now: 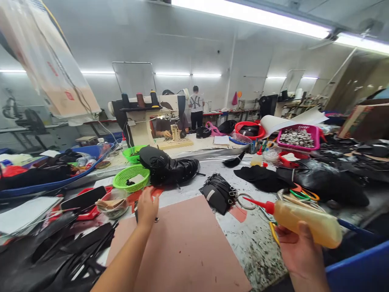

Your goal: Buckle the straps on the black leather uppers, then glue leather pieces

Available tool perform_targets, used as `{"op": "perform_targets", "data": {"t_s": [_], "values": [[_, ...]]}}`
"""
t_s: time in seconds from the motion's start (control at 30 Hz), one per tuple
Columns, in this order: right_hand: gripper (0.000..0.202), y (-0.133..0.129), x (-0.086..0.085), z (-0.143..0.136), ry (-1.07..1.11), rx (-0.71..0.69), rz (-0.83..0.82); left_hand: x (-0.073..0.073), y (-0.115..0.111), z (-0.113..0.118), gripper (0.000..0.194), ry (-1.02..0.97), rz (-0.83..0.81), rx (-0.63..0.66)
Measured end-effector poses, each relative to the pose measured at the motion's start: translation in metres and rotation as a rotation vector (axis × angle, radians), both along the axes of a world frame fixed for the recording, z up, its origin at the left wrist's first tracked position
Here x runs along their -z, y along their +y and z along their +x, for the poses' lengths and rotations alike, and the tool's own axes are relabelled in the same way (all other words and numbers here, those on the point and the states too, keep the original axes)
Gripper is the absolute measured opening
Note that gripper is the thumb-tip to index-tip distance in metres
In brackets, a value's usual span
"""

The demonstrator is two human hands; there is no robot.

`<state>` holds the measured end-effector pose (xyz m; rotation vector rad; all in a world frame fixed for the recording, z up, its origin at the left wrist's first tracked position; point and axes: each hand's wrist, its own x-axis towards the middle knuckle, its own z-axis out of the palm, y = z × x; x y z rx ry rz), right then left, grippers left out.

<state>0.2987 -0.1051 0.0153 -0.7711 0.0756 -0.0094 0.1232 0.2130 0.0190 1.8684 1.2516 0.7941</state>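
My right hand grips a squeeze bottle of yellowish liquid, tilted on its side, its red nozzle pointing left. My left hand is at the far left edge of a pink-brown board, fingers bent over. A small dark piece shows at both sides of the left hand; the hand mostly hides it. Just beyond it are a green basket and a stack of black caps or cup-shaped pieces. A bundle of black straps with metal rings lies past the board.
Black leather-like pieces lie at left, beside a clear tub. A sewing machine stands behind, with a person's hand near it. A pink basket of small pieces is at right; a blue bin borders the lower right.
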Motion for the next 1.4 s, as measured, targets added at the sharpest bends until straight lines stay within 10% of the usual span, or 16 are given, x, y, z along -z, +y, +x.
{"op": "perform_targets", "data": {"t_s": [0.2, 0.43, 0.77, 0.93, 1.17, 1.4], "values": [[0.054, 0.005, 0.007, 0.004, 0.01, -0.015, 0.008, 0.041, -0.081, 0.103, 0.029, 0.27, 0.042, 0.43], [0.052, -0.024, 0.016, 0.018, -0.071, 0.008, -0.06, 0.036, -0.086, 0.16, 0.025, 0.353, 0.198, 0.548], [0.047, -0.03, 0.022, 0.021, 0.002, 0.017, -0.019, -0.02, -0.061, 0.056, 0.019, 0.361, 0.07, 0.78], [0.044, -0.019, 0.019, 0.014, 0.001, -0.053, 0.008, -0.007, -0.062, 0.008, 0.056, 0.375, -0.11, 0.626], [0.05, -0.019, 0.013, 0.002, 0.05, -0.122, 0.071, 0.016, -0.098, 0.006, 0.035, 0.017, -0.582, 0.302], [0.06, -0.017, 0.0, -0.017, -0.166, -0.273, -0.024, -0.006, -0.152, 0.016, 0.038, -0.511, -0.839, 0.124]]}}
